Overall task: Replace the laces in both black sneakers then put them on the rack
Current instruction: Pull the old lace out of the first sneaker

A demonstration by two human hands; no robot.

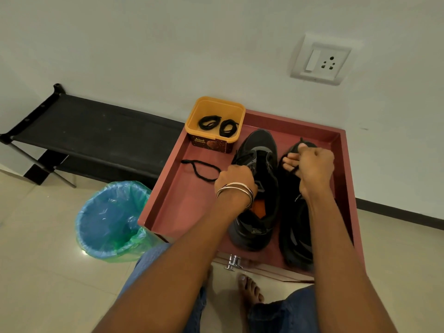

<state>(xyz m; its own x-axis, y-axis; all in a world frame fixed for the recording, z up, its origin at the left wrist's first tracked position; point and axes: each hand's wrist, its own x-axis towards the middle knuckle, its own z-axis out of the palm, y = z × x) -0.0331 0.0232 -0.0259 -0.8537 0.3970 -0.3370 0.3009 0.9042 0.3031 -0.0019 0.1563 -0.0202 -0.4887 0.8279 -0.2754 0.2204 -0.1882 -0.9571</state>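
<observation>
Two black sneakers lie side by side inside the red tray point(182, 198), toes toward the wall. The left sneaker point(260, 169) occupies the tray's middle; the right sneaker point(294, 224) lies just beside it, toward the tray's right wall. The left hand point(236, 177) rests on the left sneaker at its lacing area, fingers curled down onto the shoe; whether this grip pinches a lace cannot be told. The right hand point(312, 164) is over the front part of the right sneaker, its grip curled and pinching a black lace point(287, 156) that loops up from that shoe. A loose black lace point(200, 168) lies on the tray floor, left of the left sneaker and near the left hand. In the tray's far left corner stands a yellow tub point(236, 111) containing two coiled black laces point(217, 126). The black rack point(91, 131) stands against the wall, left of the tray. A bin with a blue-green liner point(110, 219) sits on the floor beside the tray's near left corner.
</observation>
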